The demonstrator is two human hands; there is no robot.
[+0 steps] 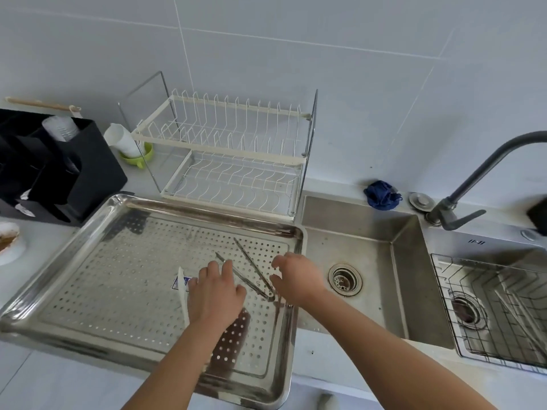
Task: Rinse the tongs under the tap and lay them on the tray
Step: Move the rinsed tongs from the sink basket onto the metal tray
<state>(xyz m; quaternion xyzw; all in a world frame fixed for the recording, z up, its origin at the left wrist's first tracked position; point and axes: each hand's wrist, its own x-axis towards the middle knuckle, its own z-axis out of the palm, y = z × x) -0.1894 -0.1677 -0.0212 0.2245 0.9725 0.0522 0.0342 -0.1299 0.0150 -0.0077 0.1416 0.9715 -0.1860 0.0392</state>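
We look down on a perforated steel tray (88, 261) resting on the counter (44, 380), and the tongs (251, 273) lie inside it, toward its 3 o'clock side, their two arms spread apart and pointing toward 11 o'clock while the joined end sits near the tray's right rim. Our left hand (214, 291) hovers palm down just at 9 o'clock of the tongs, fingers (227, 269) loosely spread and holding nothing; whether they touch the nearer arm we cannot tell. Our right hand (296, 278) hangs at 3 o'clock of the tongs, fingers uncurled and empty. A white packet (183, 294) lies partly under the left wrist. The sink (370, 261) sits at 3 o'clock of the tray, the tap (485, 170) beyond it, and a dish rack (231, 149) stands at 12 o'clock.
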